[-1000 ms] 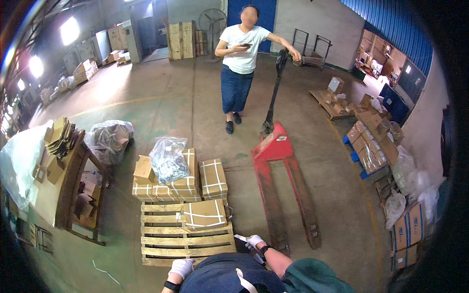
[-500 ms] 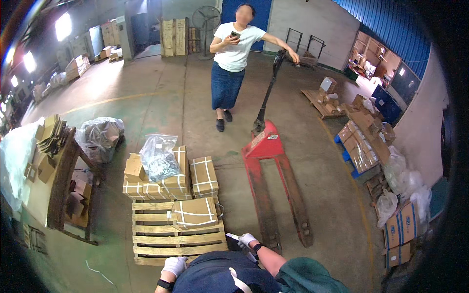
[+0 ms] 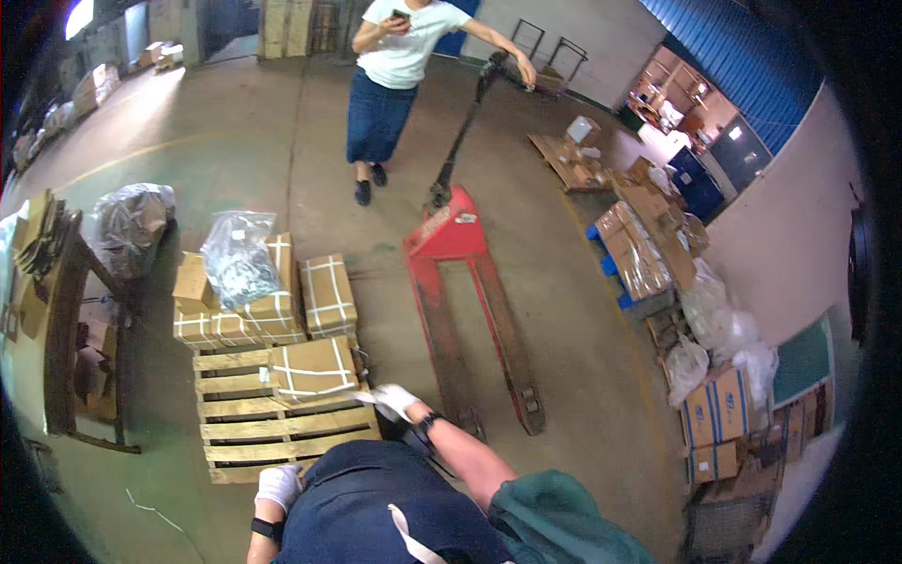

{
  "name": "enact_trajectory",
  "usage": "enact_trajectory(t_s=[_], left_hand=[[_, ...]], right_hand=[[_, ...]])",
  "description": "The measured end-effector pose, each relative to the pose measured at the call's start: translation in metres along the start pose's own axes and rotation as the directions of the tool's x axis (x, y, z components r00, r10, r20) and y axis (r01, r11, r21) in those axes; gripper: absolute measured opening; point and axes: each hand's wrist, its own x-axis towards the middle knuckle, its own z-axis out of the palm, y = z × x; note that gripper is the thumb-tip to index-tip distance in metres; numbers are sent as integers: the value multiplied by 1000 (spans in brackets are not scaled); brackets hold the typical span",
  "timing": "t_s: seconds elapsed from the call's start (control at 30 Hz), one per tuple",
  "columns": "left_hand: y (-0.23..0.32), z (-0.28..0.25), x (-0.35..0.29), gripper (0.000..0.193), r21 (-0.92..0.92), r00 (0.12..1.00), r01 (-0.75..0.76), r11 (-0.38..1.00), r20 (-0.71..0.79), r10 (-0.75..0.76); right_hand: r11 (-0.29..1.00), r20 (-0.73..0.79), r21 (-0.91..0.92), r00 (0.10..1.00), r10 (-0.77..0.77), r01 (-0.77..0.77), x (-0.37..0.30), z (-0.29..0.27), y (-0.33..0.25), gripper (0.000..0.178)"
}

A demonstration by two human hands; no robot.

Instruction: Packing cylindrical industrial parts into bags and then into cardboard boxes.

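My right hand (image 3: 395, 402), in a white glove with a dark band at the wrist, reaches forward by the right edge of the wooden pallet (image 3: 282, 430). A small pale piece juts from its fingers, too blurred to name. Just ahead and left of it lies a flat carton (image 3: 315, 368) with white straps, on the pallet. My left hand (image 3: 279, 486), gloved too, is low beside my body at the pallet's near edge; its fingers are mostly hidden. More strapped cartons (image 3: 329, 293) stand behind, with a clear plastic bag (image 3: 241, 260) of grey parts on top.
A red pallet jack (image 3: 451, 235) stands ahead right, forks toward me. Another person (image 3: 404, 56) holds a phone and rests a hand on its handle. Wrapped cartons (image 3: 634, 249) and plastic bags line the right; a worktable (image 3: 70, 329) stands left.
The view has shifted, so the surroundings sit further left and higher. My right hand has reached forward from beside my body toward the strapped carton. My left hand stays low near my body.
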Motion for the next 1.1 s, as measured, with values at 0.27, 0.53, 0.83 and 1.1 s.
enact_trajectory(t_s=[0.27, 0.53, 0.83, 1.1], left_hand=[[-21, 18, -3, 24, 6, 989, 2, 1000, -149, -1], [-26, 30, 0, 49, -78, 984, 132, 988, 133, -120], [-15, 1, 16, 43, -70, 1000, 9, 998, 12, -8], [-16, -1, -1, 44, -70, 999, 17, 997, 35, -15]], right_hand=[[951, 217, 58, 925, -310, 305, 32, -19, -143, 23], [946, 277, -185, 910, 309, -265, -51, 55, 84, 39], [640, 71, 350, 701, 710, -684, -98, 73, 155, 37], [818, 48, 312, 868, 494, -483, -88, 39, 45, 28]])
